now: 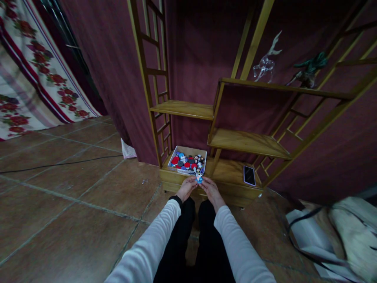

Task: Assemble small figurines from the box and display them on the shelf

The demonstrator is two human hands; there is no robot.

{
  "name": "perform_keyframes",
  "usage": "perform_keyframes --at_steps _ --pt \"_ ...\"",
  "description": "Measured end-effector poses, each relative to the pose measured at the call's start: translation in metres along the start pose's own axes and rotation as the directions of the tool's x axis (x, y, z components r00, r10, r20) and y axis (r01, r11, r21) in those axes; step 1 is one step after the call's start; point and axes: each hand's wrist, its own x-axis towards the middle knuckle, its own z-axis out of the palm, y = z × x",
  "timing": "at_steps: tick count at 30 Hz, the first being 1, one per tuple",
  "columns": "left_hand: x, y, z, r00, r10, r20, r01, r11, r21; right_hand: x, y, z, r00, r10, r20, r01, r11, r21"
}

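Between the fingertips of both hands is a small blue and white figurine (199, 179), held just in front of the shelf's lower edge. My left hand (187, 187) pinches it from the left side, and a dark band circles that wrist. From the other side my right hand (212, 191) closes its fingers on the same figurine. Right behind the hands, a shallow cardboard box (191, 150) rests on the bottom shelf. Many small figures and red, grey and blue round pieces fill it. The figurine's finer details are too small to make out.
The wooden shelf unit (182, 109) rises ahead, with a phone (249, 175) on its bottom board at right. A clear deer ornament (266, 65) and a dark horse-like ornament (309, 70) stand higher up. Bags (353, 232) lie on the floor at right; a cable (64, 163) crosses the tiles.
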Motion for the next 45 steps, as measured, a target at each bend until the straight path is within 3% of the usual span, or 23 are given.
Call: perform_keyframes --at_steps 15,23,29,37,42,45 --pt "-0.002 0.000 0.002 0.996 -0.061 0.063 0.062 0.998 -0.019 -0.007 -0.003 -0.001 1.000 0.016 0.008 -0.016 0.999 -0.033" --pt "0.002 -0.002 0.001 0.998 -0.033 0.051 0.034 0.999 -0.024 -0.001 0.001 -0.003 1.000 -0.021 -0.014 0.021 0.999 -0.037" --pt "0.004 -0.003 0.002 0.999 -0.035 -0.019 0.034 0.998 -0.050 0.001 -0.001 -0.002 1.000 -0.003 -0.022 0.003 1.000 -0.031" --pt "0.008 -0.008 0.003 0.997 0.027 -0.068 -0.030 0.998 -0.052 0.003 0.000 0.003 0.999 0.019 0.037 -0.018 0.999 -0.047" --pt "0.007 -0.008 0.004 0.999 0.038 -0.029 -0.039 0.999 -0.022 0.006 0.003 -0.001 1.000 0.005 0.020 -0.004 0.999 -0.035" --pt "0.006 -0.008 0.005 0.994 0.089 -0.062 -0.086 0.995 0.047 0.007 0.005 -0.003 1.000 -0.001 0.006 0.001 1.000 -0.017"
